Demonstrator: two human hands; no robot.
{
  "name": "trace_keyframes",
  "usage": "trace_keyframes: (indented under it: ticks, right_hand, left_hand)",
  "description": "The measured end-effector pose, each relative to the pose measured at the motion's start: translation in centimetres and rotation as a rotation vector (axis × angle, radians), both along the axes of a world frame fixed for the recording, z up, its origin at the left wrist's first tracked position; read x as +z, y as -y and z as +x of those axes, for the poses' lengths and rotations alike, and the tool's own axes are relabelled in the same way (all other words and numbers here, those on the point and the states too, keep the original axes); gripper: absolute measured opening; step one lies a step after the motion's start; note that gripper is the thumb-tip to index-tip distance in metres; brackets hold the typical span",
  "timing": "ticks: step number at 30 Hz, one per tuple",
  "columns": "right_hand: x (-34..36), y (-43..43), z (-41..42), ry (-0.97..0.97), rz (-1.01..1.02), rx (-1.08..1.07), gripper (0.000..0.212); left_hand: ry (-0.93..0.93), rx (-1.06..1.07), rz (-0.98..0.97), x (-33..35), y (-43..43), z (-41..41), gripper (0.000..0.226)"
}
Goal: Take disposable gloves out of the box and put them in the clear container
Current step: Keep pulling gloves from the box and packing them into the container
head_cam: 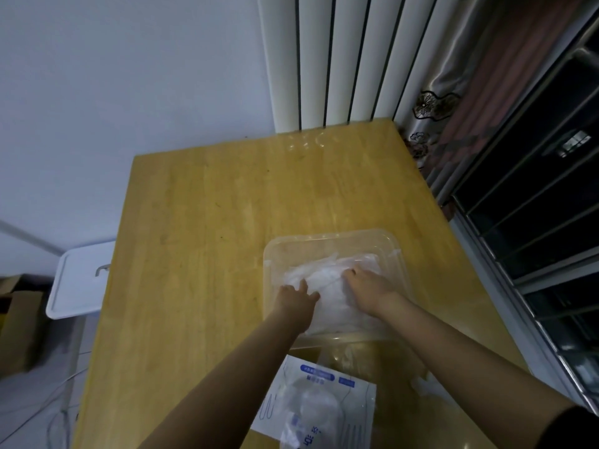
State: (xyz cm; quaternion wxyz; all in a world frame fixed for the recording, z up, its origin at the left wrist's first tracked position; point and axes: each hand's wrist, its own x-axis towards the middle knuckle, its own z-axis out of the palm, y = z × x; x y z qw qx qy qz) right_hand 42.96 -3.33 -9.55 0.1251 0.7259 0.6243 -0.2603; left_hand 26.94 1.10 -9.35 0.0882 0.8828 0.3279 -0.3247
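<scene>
This looks like a room in a home rather than a workplace. A light wooden table [227,238] fills the middle of the frame, set against a plain white wall [129,76] at upper left. Beyond its far edge, at top centre, rise the tall white columns of a radiator [314,59]. At upper right hangs a shiny curtain [453,76] embroidered with dark flowers, beside a dark window [534,189] crossed by metal rails. At lower left are cardboard boxes [19,319], a white plastic surface [77,286] and loose cables [58,400] on a pale floor.
</scene>
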Motion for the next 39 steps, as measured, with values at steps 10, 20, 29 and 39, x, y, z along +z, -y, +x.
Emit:
trace_keyframes:
  ticks: [10, 20, 29, 39]
  right_hand:
    - [6.9, 4.3, -4.8, -0.318, 0.532, 0.041, 0.026]
    - [5.7, 11.2, -8.0, -0.235, 0.282, 0.382, 0.052]
    - [2.8, 12.5, -8.6, -0.1, 0.241, 0.364, 0.021]
    - [3.8, 14.1, -8.5, -0.277, 0.295, 0.314, 0.049]
  left_hand:
    - [0.62, 0.073, 0.358, 5.5, 3.7, -3.1, 0.05]
    - [0.629, -0.069, 0.243, 3.8, 9.5, -10.9, 0.034]
    - [0.318, 0.14, 0.051, 2.0, 12.4, -12.3, 0.048]
    - [0.465, 0.247, 0.035, 0.8, 14.2, -11.6, 0.047]
